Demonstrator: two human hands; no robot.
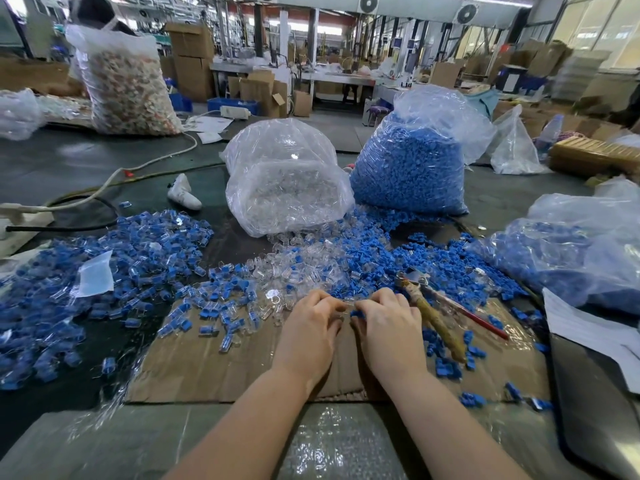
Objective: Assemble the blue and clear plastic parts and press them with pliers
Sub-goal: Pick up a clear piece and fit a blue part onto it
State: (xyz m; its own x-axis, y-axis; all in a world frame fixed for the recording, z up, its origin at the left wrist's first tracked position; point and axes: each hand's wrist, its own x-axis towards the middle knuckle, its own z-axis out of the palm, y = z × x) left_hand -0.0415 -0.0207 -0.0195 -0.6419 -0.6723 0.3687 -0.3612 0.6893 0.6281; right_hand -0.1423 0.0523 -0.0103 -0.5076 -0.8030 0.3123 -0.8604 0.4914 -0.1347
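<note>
Clear plastic forms the two big bags at the back of the work surface: the bag of clear parts (285,181) on the left, touching the taller bag of blue parts (410,164) on the right. In front of them a wide spread of assembled blue-and-clear pieces (114,271) covers the left of the table, and loose blue parts (446,261) lie heaped to the right, with a smaller heap of loose clear parts (298,268) between the two. A flat cardboard sheet (221,368) lies nearest the person, under both hands. The pliers (436,310) rest on the cardboard just right of the right hand, jaws away from the person, not held. The left hand (308,330) and the right hand (389,327) meet fingertip to fingertip, fingers curled narrow: the left pinches a clear part (347,301) at its fingertips, and the right pinches a blue part (356,313) right against it, the two pieces touching in the small gap between the thumbs.
</note>
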